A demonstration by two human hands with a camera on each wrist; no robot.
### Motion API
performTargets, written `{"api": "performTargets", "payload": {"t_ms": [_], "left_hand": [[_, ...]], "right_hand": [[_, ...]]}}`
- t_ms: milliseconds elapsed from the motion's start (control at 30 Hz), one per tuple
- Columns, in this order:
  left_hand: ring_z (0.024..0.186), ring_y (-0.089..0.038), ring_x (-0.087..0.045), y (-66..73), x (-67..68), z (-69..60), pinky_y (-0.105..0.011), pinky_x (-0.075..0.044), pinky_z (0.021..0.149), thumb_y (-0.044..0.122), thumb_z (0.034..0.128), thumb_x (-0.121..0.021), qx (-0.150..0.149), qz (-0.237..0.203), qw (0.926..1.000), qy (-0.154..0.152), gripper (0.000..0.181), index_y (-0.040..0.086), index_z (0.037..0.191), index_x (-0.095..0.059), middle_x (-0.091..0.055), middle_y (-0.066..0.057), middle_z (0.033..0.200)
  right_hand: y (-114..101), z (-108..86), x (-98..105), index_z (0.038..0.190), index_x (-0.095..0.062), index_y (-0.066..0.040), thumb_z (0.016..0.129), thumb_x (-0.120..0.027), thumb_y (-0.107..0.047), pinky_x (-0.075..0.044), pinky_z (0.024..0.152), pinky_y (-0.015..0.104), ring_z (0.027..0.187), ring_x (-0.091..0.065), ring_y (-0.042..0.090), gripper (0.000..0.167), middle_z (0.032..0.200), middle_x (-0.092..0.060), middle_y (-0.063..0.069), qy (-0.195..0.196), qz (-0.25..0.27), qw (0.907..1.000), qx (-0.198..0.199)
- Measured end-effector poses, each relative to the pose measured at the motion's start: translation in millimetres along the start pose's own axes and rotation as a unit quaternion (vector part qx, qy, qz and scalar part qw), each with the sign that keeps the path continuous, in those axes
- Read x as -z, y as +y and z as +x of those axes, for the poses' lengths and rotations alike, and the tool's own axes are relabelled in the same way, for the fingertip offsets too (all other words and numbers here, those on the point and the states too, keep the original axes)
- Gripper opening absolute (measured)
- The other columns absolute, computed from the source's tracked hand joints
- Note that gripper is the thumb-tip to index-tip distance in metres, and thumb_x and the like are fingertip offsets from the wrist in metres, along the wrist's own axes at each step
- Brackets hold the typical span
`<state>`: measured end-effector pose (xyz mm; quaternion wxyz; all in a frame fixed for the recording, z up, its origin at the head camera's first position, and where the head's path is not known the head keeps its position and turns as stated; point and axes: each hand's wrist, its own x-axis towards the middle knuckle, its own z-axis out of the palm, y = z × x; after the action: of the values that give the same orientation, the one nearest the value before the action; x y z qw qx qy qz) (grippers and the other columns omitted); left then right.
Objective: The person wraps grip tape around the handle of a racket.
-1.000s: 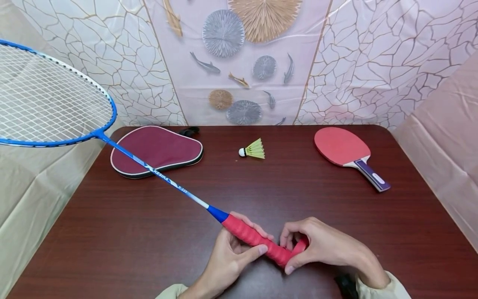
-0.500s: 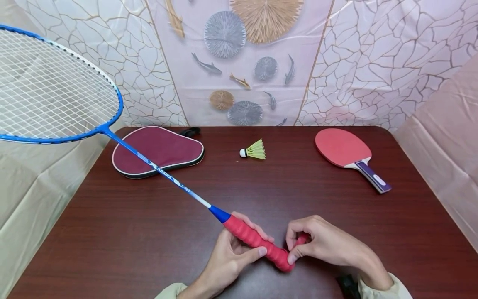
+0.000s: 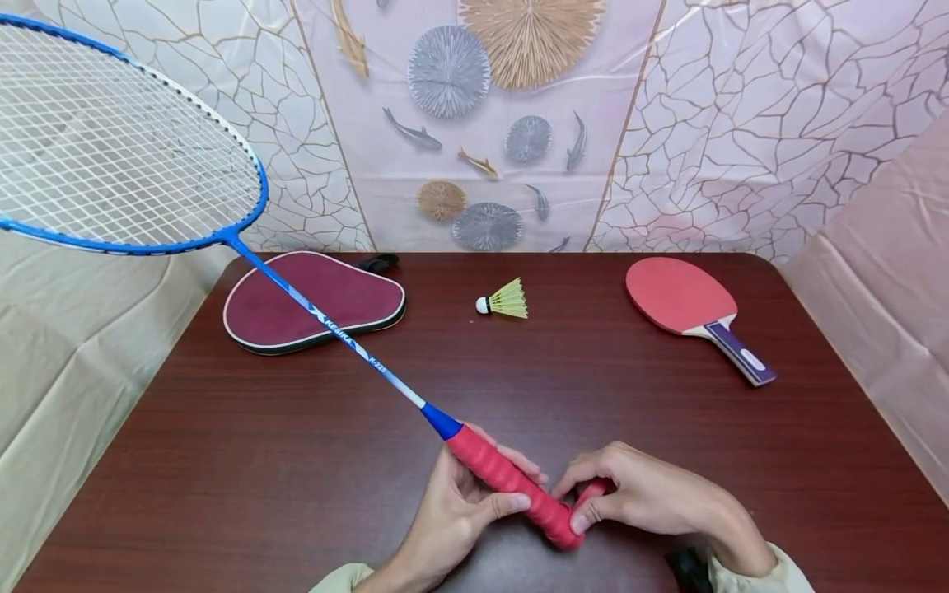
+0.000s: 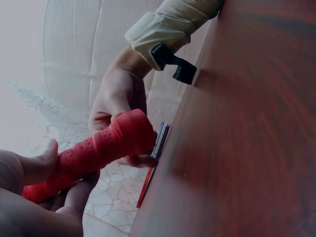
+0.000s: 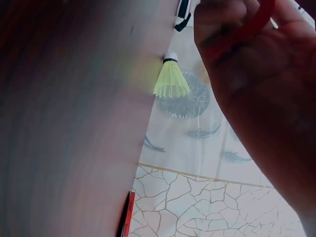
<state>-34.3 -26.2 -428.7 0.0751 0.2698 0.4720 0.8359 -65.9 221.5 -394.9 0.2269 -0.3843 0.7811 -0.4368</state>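
Observation:
A blue badminton racket slants up to the left above the table, its strung head cut off by the head view's left edge. My left hand grips the red-wrapped handle, thumb along the near side. At the butt end, my right hand pinches a loose strip of red grip tape. That grip tape curves across the right palm in the right wrist view. Perforations show on the wrapped handle in the left wrist view. Some right fingertips are hidden behind the handle.
On the brown table lie a maroon paddle case at back left, a yellow shuttlecock at back middle and a red table tennis paddle at back right. Patterned cloth hangs behind.
The racket head has risen and shifted right in the head view, while the butt end has dipped slightly. My right hand stays at the butt with the grip tape, its fingers shifting; the left hand keeps its grip.

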Motion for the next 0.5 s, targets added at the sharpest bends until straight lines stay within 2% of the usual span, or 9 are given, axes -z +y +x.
{"api": "performTargets", "payload": {"t_ms": [133, 267, 433, 500], "left_hand": [[0.105, -0.055, -0.057, 0.0, 0.6, 0.5, -0.044, -0.053, 0.087, -0.017, 0.0832, -0.066, 0.003, 0.010, 0.9995, 0.031, 0.053, -0.006, 0.124, -0.035, -0.059, -0.032, 0.115], [0.105, -0.052, -0.058, 1.3, 1.4, 0.9, -0.040, -0.055, 0.083, -0.014, 0.0794, -0.073, 0.011, 0.037, 0.9970, 0.066, 0.055, -0.006, 0.124, -0.042, -0.061, -0.031, 0.110], [0.106, -0.049, -0.060, 4.4, 0.9, 0.9, -0.044, -0.056, 0.081, -0.011, 0.0750, -0.079, 0.034, 0.057, 0.9924, 0.104, 0.063, -0.001, 0.129, -0.048, -0.062, -0.031, 0.112], [0.107, -0.052, -0.058, 4.9, 0.4, 1.3, -0.046, -0.055, 0.082, -0.012, 0.0757, -0.078, 0.029, 0.054, 0.9927, 0.104, 0.064, 0.000, 0.131, -0.047, -0.061, -0.031, 0.116]], "right_hand": [[-1.0, 0.1, -0.6, 0.106, -0.071, -0.030, 0.087, -0.074, -0.029, -0.052, 0.068, 0.023, 0.076, -0.061, 0.004, 0.019, 0.091, -0.069, -0.014, -0.002, -0.006, 0.9999, -0.015], [-2.3, -0.2, -0.3, 0.102, -0.069, -0.033, 0.085, -0.076, -0.033, -0.051, 0.065, 0.022, 0.073, -0.058, 0.003, 0.018, 0.086, -0.067, -0.016, 0.015, -0.035, 0.9989, -0.028], [-4.7, -2.2, 0.8, 0.098, -0.068, -0.034, 0.080, -0.080, -0.039, -0.048, 0.058, 0.022, 0.067, -0.055, 0.005, 0.022, 0.081, -0.064, -0.015, 0.043, -0.051, 0.9968, -0.046], [-5.3, -2.7, 0.7, 0.094, -0.066, -0.034, 0.078, -0.082, -0.042, -0.047, 0.056, 0.021, 0.066, -0.055, 0.006, 0.024, 0.079, -0.063, -0.014, 0.053, -0.051, 0.9960, -0.050]]}}
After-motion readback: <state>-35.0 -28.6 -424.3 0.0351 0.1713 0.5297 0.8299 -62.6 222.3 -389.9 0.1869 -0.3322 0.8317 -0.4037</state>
